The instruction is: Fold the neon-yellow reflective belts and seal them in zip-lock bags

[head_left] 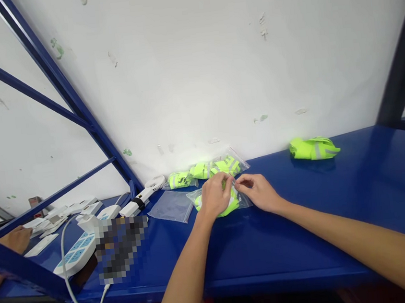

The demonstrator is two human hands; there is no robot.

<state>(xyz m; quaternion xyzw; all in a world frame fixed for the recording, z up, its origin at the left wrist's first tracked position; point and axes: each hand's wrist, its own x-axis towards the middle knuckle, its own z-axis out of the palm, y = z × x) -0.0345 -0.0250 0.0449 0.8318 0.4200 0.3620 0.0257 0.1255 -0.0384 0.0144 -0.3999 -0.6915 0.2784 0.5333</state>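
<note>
A clear plastic bag with a neon yellow-green bundle (pixel 230 207) inside lies on the blue table (pixel 292 243). My left hand (pixel 215 193) rests over the bag, its fingers pinching the bag's edge. Close beside it on the right, my right hand (pixel 257 190) pinches the same bag with thumb and forefinger. The fingertips of both hands nearly meet. Behind them, by the wall, several bagged neon bundles (pixel 203 170) lie in a row. A flat clear bag (pixel 172 206) without a bundle is left of my left hand.
Another neon bundle (pixel 313 149) lies at the back right. On the left are a white handheld fan (pixel 154 182), a power strip (pixel 76 254) with cables and a pixelated dark object (pixel 120 249). Beyond the blue frame (pixel 74 104), another person's hand (pixel 18 239) is near white items.
</note>
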